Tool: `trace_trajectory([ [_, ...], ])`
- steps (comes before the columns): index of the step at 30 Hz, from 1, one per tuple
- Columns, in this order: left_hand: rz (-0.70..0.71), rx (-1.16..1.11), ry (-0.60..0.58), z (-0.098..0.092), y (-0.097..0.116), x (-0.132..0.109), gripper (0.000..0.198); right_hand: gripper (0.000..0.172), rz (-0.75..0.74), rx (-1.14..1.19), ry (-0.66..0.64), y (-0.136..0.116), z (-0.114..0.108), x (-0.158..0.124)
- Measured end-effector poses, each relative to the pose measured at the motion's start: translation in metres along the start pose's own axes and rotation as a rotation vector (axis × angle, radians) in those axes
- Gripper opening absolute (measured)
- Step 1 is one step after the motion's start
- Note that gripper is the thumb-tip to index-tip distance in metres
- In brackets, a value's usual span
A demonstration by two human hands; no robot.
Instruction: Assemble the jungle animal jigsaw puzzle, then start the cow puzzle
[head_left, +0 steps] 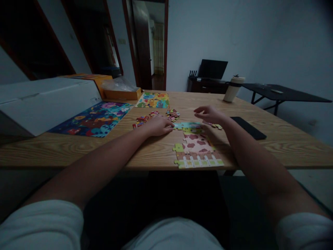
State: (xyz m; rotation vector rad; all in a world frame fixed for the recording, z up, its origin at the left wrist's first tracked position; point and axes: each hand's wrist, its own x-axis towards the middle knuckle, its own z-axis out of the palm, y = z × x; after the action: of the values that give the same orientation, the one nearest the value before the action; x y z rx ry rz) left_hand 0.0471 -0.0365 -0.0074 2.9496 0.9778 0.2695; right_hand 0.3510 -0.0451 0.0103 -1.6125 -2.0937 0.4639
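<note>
A partly joined jigsaw puzzle (199,144) lies near the table's front edge, showing a brown-spotted pinkish body above a white fence. My left hand (160,125) rests low over the wood, fingers stretched out. Its fingertips are at the left end of the puzzle's top row, by a light blue puzzle piece (177,126). My right hand (208,114) hovers above the puzzle's upper right, fingers extended and thumb apart, with nothing visible in them. Loose pieces (216,126) lie beside my right wrist. A small pile of pieces (172,114) and red pieces (145,119) lie beyond my left hand.
A dark blue picture sheet (95,118) and a colourful animal picture (153,100) lie farther back. At left stand a white box (49,104) and an orange box (122,94) with clear plastic. A black flat object (248,127) and cream tumbler (233,89) are at right.
</note>
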Motion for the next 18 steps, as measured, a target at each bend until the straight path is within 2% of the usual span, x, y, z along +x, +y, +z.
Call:
trace_trajectory([
  [2,-0.005,0.035,0.02,0.0,0.001,0.003,0.033,0.042,0.059,0.015,0.034,0.007,-0.007,0.0],
  [4,-0.017,0.055,0.028,-0.001,0.004,0.004,0.032,0.041,0.056,0.001,0.022,0.007,-0.006,0.001],
  [8,-0.053,0.057,0.038,-0.004,0.012,0.005,0.031,0.037,-0.087,-0.033,-0.098,-0.009,0.012,0.002],
  [13,-0.02,0.066,0.034,-0.002,0.012,0.008,0.034,0.037,-0.262,-0.192,-0.253,-0.032,0.032,0.0],
  [18,0.016,0.08,0.028,-0.001,0.005,0.007,0.036,0.043,-0.237,-0.234,-0.278,-0.037,0.035,-0.003],
])
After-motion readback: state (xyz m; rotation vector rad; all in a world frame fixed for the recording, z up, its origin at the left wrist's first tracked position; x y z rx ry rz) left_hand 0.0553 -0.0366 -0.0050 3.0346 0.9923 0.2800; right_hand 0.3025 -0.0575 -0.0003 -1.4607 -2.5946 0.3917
